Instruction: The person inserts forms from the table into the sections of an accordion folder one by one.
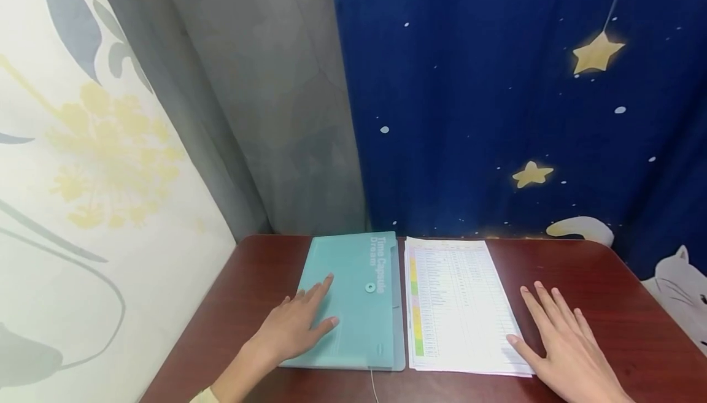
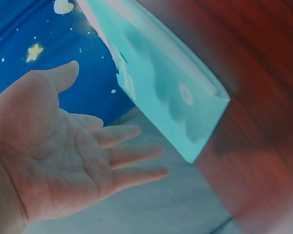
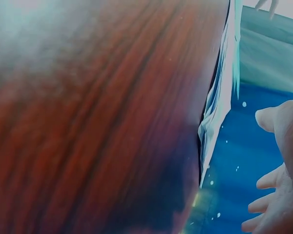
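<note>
A teal document folder (image 1: 348, 305) lies flat on the table, marked "Time Capsule Dream", with a round button on its front. My left hand (image 1: 295, 323) is over the folder's left part, fingers spread; in the left wrist view, a gap shows between the left palm (image 2: 63, 151) and the folder (image 2: 161, 83). Right beside the folder lies a stack of printed sheets (image 1: 458, 311) with a coloured column down its left side. My right hand (image 1: 574, 341) is spread at the stack's right edge, its thumb overlapping the paper's lower right corner in the head view. Neither hand holds anything.
The dark red wooden table (image 1: 558, 262) has rounded far corners. A thin white cord (image 1: 374, 386) hangs from the folder's near edge. Behind the table hang a grey curtain (image 1: 276, 115) and a blue star-patterned curtain (image 1: 469, 96); a white patterned curtain (image 1: 110, 237) is at the left.
</note>
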The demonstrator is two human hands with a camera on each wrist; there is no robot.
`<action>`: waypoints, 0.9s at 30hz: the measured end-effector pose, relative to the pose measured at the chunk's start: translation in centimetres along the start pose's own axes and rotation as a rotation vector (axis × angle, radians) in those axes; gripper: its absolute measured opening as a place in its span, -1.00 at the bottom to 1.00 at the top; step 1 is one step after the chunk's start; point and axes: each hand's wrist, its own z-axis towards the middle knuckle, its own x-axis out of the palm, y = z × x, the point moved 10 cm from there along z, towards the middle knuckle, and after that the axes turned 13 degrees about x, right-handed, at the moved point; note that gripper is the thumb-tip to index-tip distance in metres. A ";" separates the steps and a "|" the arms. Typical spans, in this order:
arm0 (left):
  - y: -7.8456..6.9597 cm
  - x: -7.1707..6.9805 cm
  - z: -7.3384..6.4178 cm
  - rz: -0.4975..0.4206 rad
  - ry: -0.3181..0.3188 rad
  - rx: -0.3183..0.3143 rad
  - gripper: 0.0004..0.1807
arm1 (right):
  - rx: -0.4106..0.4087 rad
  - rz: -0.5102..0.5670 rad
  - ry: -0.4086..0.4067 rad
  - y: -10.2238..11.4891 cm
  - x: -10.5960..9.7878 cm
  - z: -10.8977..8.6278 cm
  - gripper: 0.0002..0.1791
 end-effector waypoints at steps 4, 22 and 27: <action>-0.7 -0.3 0.7 0.043 -0.006 0.025 -0.11 | -0.049 0.007 -0.057 1.2 -0.4 -0.1 0.14; -2.3 0.2 4.9 0.073 0.022 -0.041 -0.26 | -0.240 -0.029 -0.157 6.8 -0.7 0.7 0.05; -2.2 0.7 6.5 0.070 0.010 -0.087 -0.14 | -0.267 -0.035 -0.146 8.5 0.1 1.1 0.03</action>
